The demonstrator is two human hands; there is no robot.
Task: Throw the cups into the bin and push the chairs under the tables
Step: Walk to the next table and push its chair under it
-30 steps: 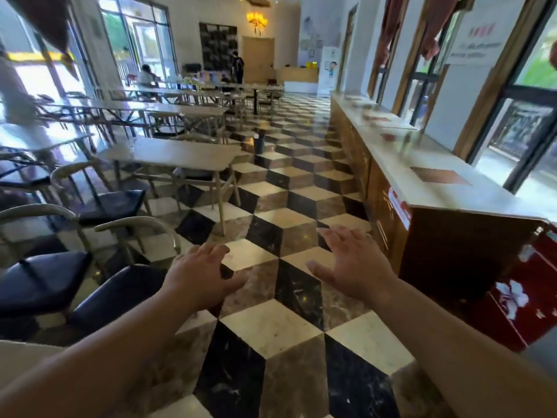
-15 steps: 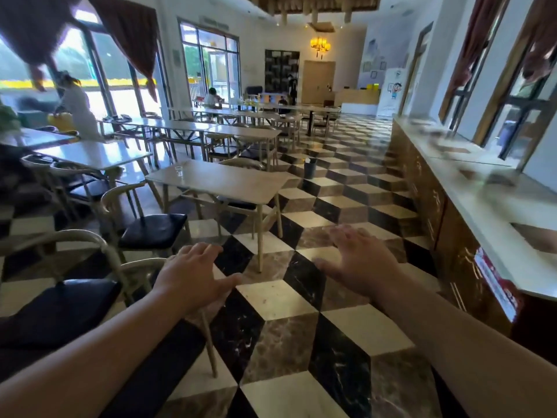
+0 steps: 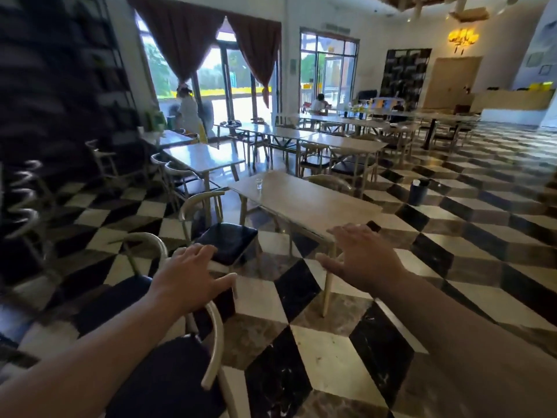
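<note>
A small clear cup (image 3: 259,183) stands near the far left corner of a light wooden table (image 3: 304,203) ahead of me. A dark bin (image 3: 418,192) stands on the floor to the right of that table. Three chairs with dark seats stand pulled out on the table's left: one (image 3: 224,236) beside it, one (image 3: 132,285) closer to me, one (image 3: 180,372) at my feet. My left hand (image 3: 188,277) hovers open above the near chairs. My right hand (image 3: 363,256) is open in front of the table's near corner. Neither hand holds anything.
Rows of more tables and chairs (image 3: 337,146) fill the room behind. A person in white (image 3: 188,111) stands by the curtained window, another (image 3: 318,104) sits at the back. The checkered floor (image 3: 452,251) opens to the right. A dark shelf wall (image 3: 45,116) is at the left.
My view has swung left, away from the long counter, toward the tables and windows. The cup's table has come nearer. Both hands stay open and held out in front.
</note>
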